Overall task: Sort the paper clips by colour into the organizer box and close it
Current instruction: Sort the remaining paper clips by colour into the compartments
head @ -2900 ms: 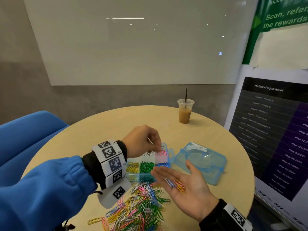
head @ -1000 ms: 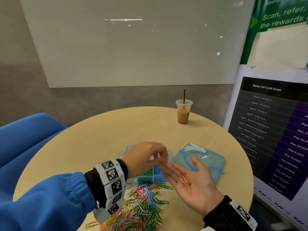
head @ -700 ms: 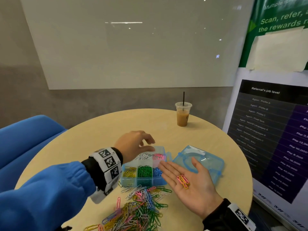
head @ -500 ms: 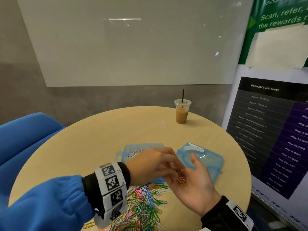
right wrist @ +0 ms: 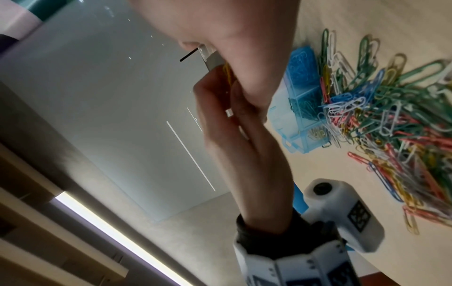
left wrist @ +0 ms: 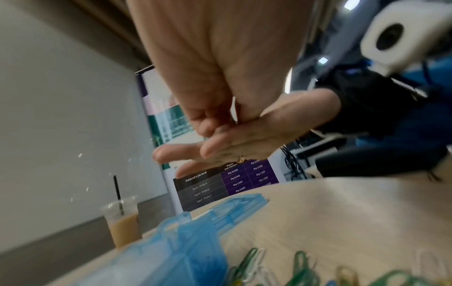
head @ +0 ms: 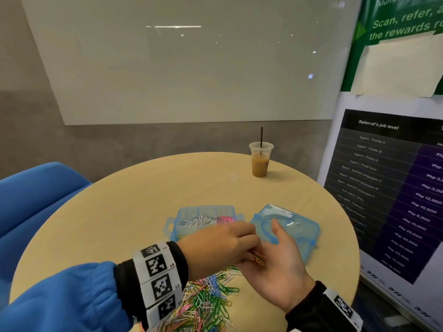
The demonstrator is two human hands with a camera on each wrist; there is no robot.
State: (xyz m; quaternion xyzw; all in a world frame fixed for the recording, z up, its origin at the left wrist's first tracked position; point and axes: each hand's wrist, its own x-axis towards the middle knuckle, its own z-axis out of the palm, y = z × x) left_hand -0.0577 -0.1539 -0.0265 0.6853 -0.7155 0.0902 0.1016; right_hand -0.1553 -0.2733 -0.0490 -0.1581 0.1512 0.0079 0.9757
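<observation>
My right hand (head: 281, 267) lies palm up over the table's near edge, fingers straight, with a few pink and yellow paper clips (head: 259, 258) on the palm. My left hand (head: 250, 252) reaches across and pinches those clips with curled fingertips; a yellow clip (right wrist: 227, 72) shows between its fingers. The blue organizer box (head: 173, 226) stands open behind the hands, with white and pink clips in its far cells; its near cells are hidden by my left hand. Its detached lid (head: 297, 227) lies to the right. A mixed pile of clips (head: 208, 300) lies in front of the box.
An iced coffee cup with a straw (head: 260, 161) stands at the round table's (head: 143, 202) far right. A poster board (head: 388, 188) stands close on the right, and a blue chair (head: 31, 200) on the left.
My left hand left the box, came back over the right palm and now pinches the clips there. The right palm has kept its place, and the blue clip is gone from it.
</observation>
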